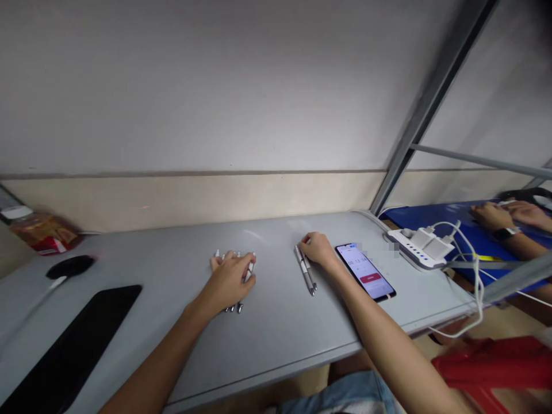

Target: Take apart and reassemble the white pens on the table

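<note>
My left hand (229,282) lies over a row of several white-and-silver pens (240,308) on the grey table. Its fingers are bent round the row, and the thumb presses against the rightmost pen. Only the pens' ends show past the hand; their middles are hidden. To the right, two similar pens (305,271) lie side by side at a slant, tips toward me. My right hand (319,250) rests on the table at their upper ends, with curled fingers closed on the nearer pen; its fingertips are partly hidden.
A lit phone (364,270) with a timer lies beside my right forearm. Further right are a white power strip (416,250) with cables and a metal frame post (401,155). At left are a black slab (81,339), a black round object (69,267) and a jar (43,233). Another person's hands (495,217) are far right.
</note>
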Available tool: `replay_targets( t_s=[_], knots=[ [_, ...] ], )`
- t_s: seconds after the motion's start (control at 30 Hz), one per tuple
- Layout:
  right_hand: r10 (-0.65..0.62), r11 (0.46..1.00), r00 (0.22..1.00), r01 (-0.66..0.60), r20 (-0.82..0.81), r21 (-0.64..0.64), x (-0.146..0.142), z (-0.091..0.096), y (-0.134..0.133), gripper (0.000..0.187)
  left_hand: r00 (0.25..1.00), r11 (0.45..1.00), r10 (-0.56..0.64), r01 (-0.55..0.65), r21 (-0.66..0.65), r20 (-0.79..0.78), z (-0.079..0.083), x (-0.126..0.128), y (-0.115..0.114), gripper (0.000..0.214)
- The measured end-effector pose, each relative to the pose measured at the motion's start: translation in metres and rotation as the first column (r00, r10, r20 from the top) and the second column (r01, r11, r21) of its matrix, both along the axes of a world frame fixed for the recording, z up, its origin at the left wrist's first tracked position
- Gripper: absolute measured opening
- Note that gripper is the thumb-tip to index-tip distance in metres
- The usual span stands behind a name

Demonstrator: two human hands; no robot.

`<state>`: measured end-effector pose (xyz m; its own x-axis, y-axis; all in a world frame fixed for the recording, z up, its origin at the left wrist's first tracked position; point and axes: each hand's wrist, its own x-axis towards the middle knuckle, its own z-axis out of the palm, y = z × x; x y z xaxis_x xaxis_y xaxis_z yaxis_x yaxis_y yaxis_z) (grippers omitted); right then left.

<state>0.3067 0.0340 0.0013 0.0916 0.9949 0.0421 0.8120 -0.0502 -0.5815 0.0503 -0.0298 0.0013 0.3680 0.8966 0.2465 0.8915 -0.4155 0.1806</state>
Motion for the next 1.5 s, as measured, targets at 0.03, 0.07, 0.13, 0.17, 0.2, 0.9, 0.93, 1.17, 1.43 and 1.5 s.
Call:
replay_targets(
  t_s=[0.03,0.07,0.13,0.17,0.2,0.9,0.93,1.17,1.43,1.5],
  knots=[
    [-0.002,1.000,1.000,0.002,-0.004,0.006,0.000,0.000,0.000,0.017,1.000,1.000,0.001,-0.001,0.003,-0.001,0.000,0.000,0.000,0.023],
    [-0.006,1.000,1.000,0.006,-0.008,0.011,0.001,0.000,0.000,0.018,1.000,1.000,0.005,-0.005,0.003,-0.002,-0.001,0.000,0.000,0.023],
    [-0.012,0.999,1.000,0.013,-0.020,0.031,0.002,0.000,0.000,0.019,1.000,1.000,0.020,-0.020,0.003,0.000,0.000,0.001,0.000,0.022],
    [-0.010,0.999,1.000,0.011,-0.030,0.050,0.002,-0.001,0.000,0.020,1.000,1.000,0.028,-0.028,0.003,0.008,0.000,0.001,0.000,0.022],
    [0.001,0.997,0.999,0.002,-0.041,0.080,0.001,0.000,-0.001,0.021,0.999,0.999,0.034,-0.034,0.000,0.022,0.001,0.002,0.000,0.021],
    [0.520,0.839,0.691,-0.525,-0.502,0.146,-0.029,0.012,-0.024,0.042,0.979,0.987,-0.113,0.091,0.135,0.169,0.007,0.004,0.004,0.024],
    [0.487,0.840,0.670,-0.535,-0.561,0.090,-0.029,0.012,-0.024,0.046,0.983,0.985,-0.112,0.090,0.150,0.146,0.006,0.004,0.005,0.025],
    [0.339,0.783,0.581,-0.611,-0.740,-0.121,-0.030,0.012,-0.027,0.049,0.995,0.981,-0.096,0.093,0.173,0.012,0.010,0.005,0.002,0.024],
    [0.648,0.761,0.688,-0.570,-0.325,0.310,-0.037,0.020,-0.037,0.031,0.985,0.992,-0.053,0.034,0.121,0.163,0.005,-0.002,0.008,0.022],
    [0.668,0.732,0.699,-0.552,-0.257,0.400,-0.037,0.020,-0.036,0.020,0.979,0.995,-0.050,0.032,0.094,0.197,0.002,-0.004,0.011,0.021]
  ],
)
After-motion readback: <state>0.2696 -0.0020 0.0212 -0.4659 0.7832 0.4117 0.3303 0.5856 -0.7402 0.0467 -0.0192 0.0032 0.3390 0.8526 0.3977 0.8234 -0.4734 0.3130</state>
